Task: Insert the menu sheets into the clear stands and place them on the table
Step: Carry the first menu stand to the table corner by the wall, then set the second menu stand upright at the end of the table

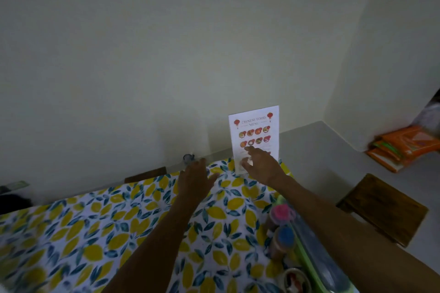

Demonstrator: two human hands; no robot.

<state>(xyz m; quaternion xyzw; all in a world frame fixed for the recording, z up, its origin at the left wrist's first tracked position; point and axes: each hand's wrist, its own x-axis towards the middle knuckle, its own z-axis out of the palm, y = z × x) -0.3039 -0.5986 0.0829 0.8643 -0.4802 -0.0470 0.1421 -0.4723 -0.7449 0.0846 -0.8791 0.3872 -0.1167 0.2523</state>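
White menu sheet w/ red lanterns & food pics (254, 131) stands upright in its clear stand at far right edge of the lemon-print tablecloth table (95, 226). Right hand (263, 164) fingers loosely spread at its lower front, touching or not — can't tell. Left hand (194, 179) just left, flat, fingers together, empty.

Jars (282, 228) crowd the tablecloth's (83, 233) right edge; left stays open.

Home dining corner, lemon-print tablecloth (95, 233), wooden stool (383, 209), spice jars (283, 223)
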